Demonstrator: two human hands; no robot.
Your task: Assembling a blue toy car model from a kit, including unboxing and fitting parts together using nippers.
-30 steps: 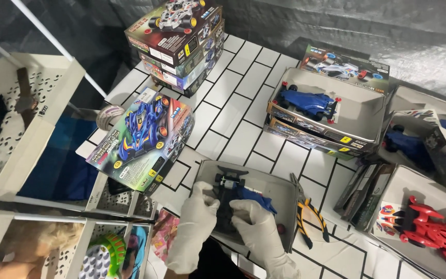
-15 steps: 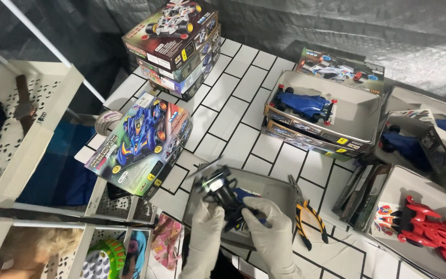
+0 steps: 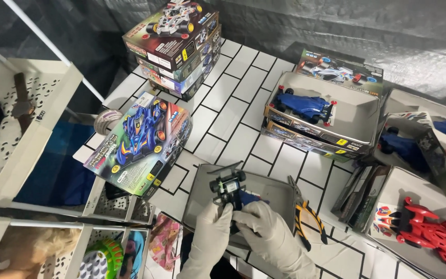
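Both my hands wear white gloves and hold a small black toy car chassis (image 3: pixel 228 187) upright over a grey tray (image 3: pixel 274 192). My left hand (image 3: pixel 210 227) grips its lower left side. My right hand (image 3: pixel 261 227) grips it from the right, by a blue part (image 3: pixel 249 198). The chassis has black wheels at its top end and a green piece in the middle. Yellow-handled pliers (image 3: pixel 305 214) lie just right of the tray on the white tiled table (image 3: pixel 243 98).
A blue-car kit box (image 3: pixel 140 142) lies left of the tray. A stack of kit boxes (image 3: pixel 174 44) stands at the back. An open box holds a blue car (image 3: pixel 305 106); a red car (image 3: pixel 429 235) sits at right. White perforated shelving (image 3: pixel 21 134) lies left.
The chassis has been lifted from lying in the tray and turned upright between my hands. My hands have shifted slightly toward me.
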